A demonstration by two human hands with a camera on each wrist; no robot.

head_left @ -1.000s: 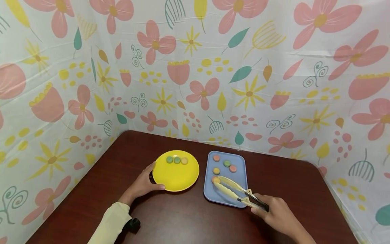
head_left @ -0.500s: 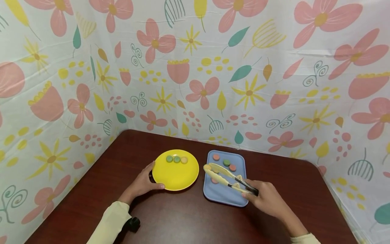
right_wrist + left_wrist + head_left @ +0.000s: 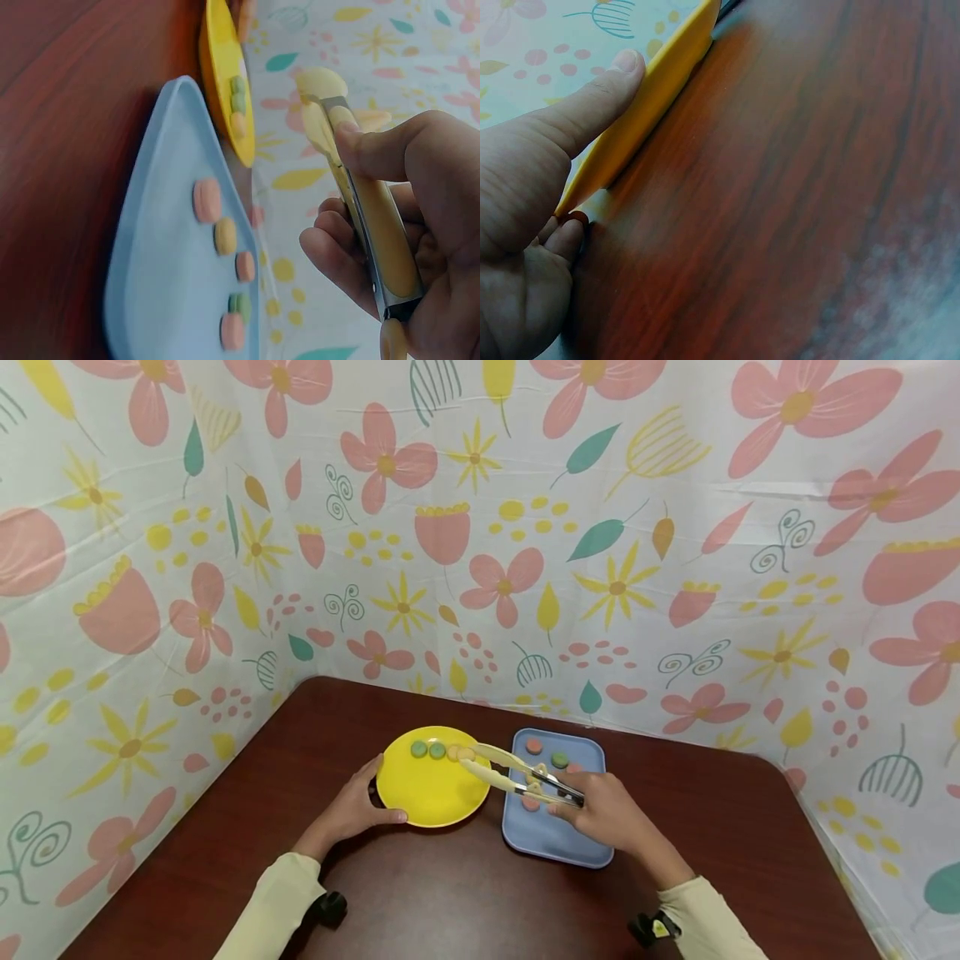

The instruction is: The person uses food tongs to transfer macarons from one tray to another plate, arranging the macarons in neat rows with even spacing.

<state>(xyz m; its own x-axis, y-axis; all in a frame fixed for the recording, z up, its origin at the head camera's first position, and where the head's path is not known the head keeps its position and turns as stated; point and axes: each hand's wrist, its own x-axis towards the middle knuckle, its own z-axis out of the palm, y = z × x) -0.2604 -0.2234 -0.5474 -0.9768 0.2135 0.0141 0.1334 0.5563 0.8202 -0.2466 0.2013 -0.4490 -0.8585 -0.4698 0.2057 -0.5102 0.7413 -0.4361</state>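
Note:
My left hand (image 3: 348,810) grips the near left rim of a round yellow plate (image 3: 427,797), thumb at the rim and fingers curled by the edge in the left wrist view. Two green macarons (image 3: 427,749) and a yellow macaron (image 3: 452,752) sit in a row on its far side. My right hand (image 3: 611,814) holds cream-tipped tongs (image 3: 375,232) by their handles. Another yellow macaron (image 3: 466,755) is between the tong tips, over the plate's right side; whether it touches the plate, I cannot tell. Below the tongs lies a blue tray (image 3: 555,852) with several macarons.
On the tray are pink macarons (image 3: 208,200), a yellow one (image 3: 225,236) and a green one (image 3: 240,307). The dark wooden table (image 3: 450,893) runs back to a flower-printed cloth (image 3: 480,568). Black wrist devices (image 3: 330,910) show at both cuffs.
The tongs have lifted a yellow macaron off the tray and carried it left to the plate. My right hand moved left with them. The left hand stays on the plate.

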